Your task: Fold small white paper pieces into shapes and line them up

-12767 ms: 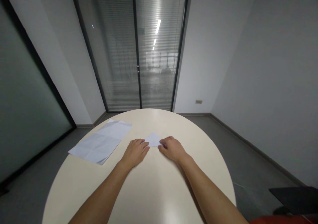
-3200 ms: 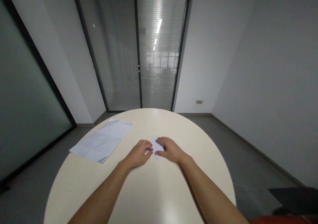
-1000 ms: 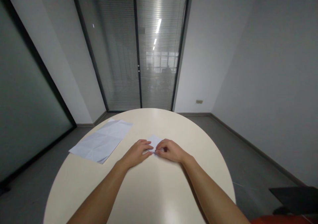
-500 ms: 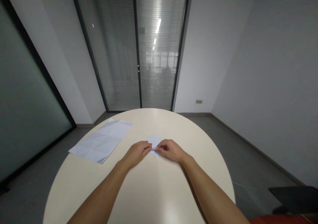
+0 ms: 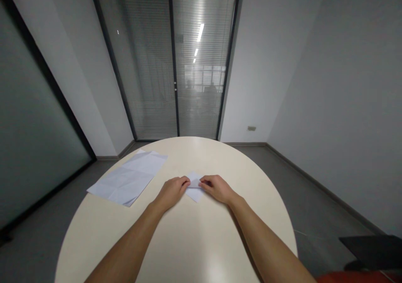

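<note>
A small folded white paper (image 5: pixel 194 182) sits between two hands on a round, pale tabletop (image 5: pixel 176 241), its left edge pinched by the left hand (image 5: pixel 171 191), its right by the right hand (image 5: pixel 219 189). A clean crease likely calls for even pressure and aligned layers. Creased white sheets (image 5: pixel 128 178) lie apart, at left.

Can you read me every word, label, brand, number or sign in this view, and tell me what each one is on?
No readable text anywhere.
Small folded white paper and large creased white paper: no writing visible.
Small rectangular beige wall plate: any marking is too small to read.
Black-framed glass door: the tiny white spots on its middle bar are too small to make out.
</note>
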`<state>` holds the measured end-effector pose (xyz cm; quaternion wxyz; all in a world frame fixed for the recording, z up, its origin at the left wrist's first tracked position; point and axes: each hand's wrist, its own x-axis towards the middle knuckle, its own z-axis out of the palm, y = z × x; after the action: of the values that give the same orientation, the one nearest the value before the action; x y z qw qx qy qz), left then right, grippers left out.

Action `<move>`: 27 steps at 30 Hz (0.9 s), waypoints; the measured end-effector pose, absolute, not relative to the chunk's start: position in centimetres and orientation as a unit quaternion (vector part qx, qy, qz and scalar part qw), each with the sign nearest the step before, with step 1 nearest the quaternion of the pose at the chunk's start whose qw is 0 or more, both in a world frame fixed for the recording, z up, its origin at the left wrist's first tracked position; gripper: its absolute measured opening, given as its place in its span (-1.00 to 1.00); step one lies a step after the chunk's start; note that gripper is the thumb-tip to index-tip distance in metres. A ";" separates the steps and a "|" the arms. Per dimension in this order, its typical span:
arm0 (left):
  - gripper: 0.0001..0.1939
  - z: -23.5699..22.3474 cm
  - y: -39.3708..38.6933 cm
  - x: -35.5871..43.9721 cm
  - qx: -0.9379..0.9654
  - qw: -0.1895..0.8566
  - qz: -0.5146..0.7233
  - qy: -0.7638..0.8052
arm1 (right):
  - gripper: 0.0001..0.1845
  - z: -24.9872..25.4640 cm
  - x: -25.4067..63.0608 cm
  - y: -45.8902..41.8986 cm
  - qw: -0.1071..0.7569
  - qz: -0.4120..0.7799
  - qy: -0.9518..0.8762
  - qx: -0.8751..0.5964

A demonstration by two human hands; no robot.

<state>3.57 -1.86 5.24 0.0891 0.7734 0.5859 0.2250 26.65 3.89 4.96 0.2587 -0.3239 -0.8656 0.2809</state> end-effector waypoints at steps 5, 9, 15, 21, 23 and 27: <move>-0.79 5.7 -2.0 3.9 0.758 0.096 0.233 0.602 | -0.70 4.7 26.7 4.1 0.276 0.283 -0.848 -0.353; -0.80 5.6 -1.8 3.9 0.748 0.088 0.237 0.613 | -0.70 4.5 26.8 4.3 0.281 0.274 -0.838 -0.379; -0.79 5.1 -1.6 3.8 0.727 0.057 0.218 0.649 | -0.70 4.1 26.9 4.7 0.280 0.268 -0.837 -0.386; -0.79 4.9 -1.6 4.1 0.714 0.049 0.201 0.669 | -0.70 4.4 26.8 4.5 0.283 0.259 -0.843 -0.377; -0.79 4.9 -1.6 4.2 0.710 0.044 0.198 0.674 | -0.70 4.5 26.8 4.4 0.283 0.254 -0.844 -0.377; -0.81 4.9 -1.7 4.3 0.709 0.039 0.204 0.674 | -0.67 4.3 26.7 4.5 0.278 0.253 -0.845 -0.380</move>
<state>4.27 -1.75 4.90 0.0388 0.7089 0.6742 0.2036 26.69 4.48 4.30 0.2781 -0.3800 -0.8451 0.2531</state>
